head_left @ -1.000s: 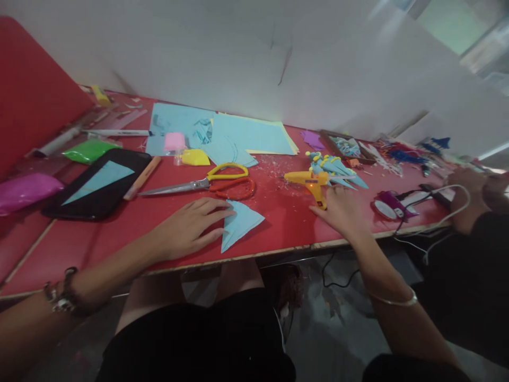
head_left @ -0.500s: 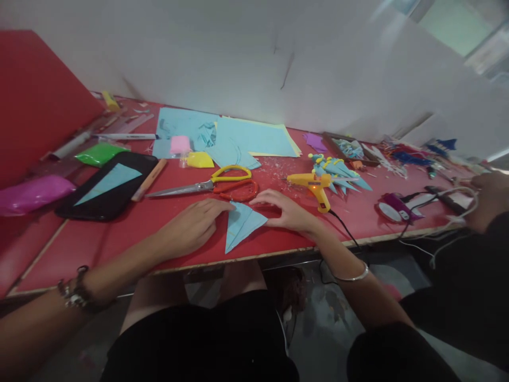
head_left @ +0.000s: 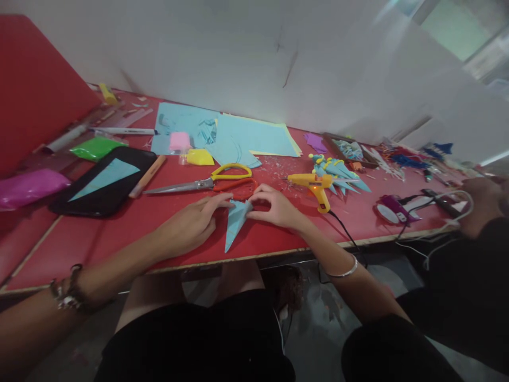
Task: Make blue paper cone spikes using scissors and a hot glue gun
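Between my hands a light blue piece of paper (head_left: 236,222) is folded into a narrow triangle, its point toward the table's front edge. My left hand (head_left: 195,223) pinches its upper left corner. On the right side, the thumb and fingers of my right hand (head_left: 274,208) are closed on the paper's upper right edge. Just beyond lie scissors (head_left: 199,185) with one yellow and one red handle. A yellow glue gun (head_left: 314,184) rests to the right, a small light on it glowing. Behind it sit blue paper cones (head_left: 338,172) with yellow trim.
On the left, a black tray-like object (head_left: 99,204) bears a cut blue paper triangle (head_left: 105,179). Blue sheets (head_left: 254,135) lie along the wall. Green (head_left: 95,148) and magenta packets (head_left: 32,190) are at left. At far right shows another person's hand (head_left: 483,204) near cables.
My right hand has moved left and folded the right flap of the blue paper inward, so the triangle is narrower. My left hand stays at its corner.
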